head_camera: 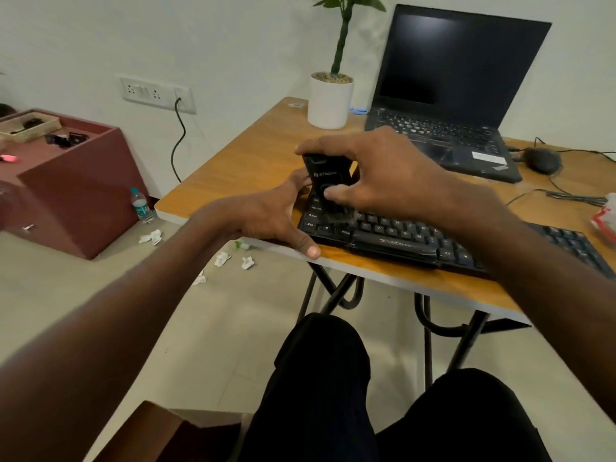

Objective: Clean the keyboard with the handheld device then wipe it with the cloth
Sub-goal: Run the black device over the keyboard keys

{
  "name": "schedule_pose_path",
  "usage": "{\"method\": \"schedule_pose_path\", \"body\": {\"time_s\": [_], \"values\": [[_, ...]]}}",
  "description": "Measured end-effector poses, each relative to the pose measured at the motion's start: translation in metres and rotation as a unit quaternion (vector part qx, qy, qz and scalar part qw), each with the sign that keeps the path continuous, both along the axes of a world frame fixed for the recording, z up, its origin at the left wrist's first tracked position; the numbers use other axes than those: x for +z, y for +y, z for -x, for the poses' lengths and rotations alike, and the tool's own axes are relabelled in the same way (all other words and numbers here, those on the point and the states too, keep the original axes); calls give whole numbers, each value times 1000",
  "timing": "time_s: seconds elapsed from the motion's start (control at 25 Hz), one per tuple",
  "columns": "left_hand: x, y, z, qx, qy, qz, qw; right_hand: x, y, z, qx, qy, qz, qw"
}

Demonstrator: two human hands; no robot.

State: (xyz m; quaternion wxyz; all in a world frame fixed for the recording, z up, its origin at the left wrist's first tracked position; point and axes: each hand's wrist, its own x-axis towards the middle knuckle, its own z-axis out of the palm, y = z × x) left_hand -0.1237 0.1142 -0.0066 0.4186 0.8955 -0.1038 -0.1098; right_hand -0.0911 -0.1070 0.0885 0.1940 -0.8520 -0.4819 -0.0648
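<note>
We see the right hand (pixel 373 175) clamped around a black handheld cleaning device (pixel 325 181), holding it upright with its lower end on the left-end keys of the black keyboard (pixel 400 238), which lies along the near edge of the wooden table (pixel 240 168). The left hand (pixel 266 218) is spread open, pressed against the keyboard's left end, thumb on the table edge. An open laptop (pixel 450 95) and a potted plant (pixel 330 95) stand behind.

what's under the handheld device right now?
The handheld device sits on the keyboard's left-end keys, gripped by the right hand. The keys directly beneath are hidden.
</note>
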Motion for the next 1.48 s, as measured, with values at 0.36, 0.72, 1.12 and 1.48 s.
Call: {"method": "schedule_pose_path", "body": {"time_s": [0.36, 0.72, 1.12, 1.48], "values": [[0, -2, 0, 6, 0, -4, 1000, -2, -6, 11, 7, 4, -9, 1000], [0, -2, -1, -1, 4, -5, 1000, -12, 7, 19, -45, -41, -42, 997], [2, -3, 3, 8, 4, -21, 1000, 4, 11, 16, -43, -46, 82, 995], [3, -4, 4, 13, 19, -14, 1000, 5, 16, 20, -29, -57, 26, 998]]}}
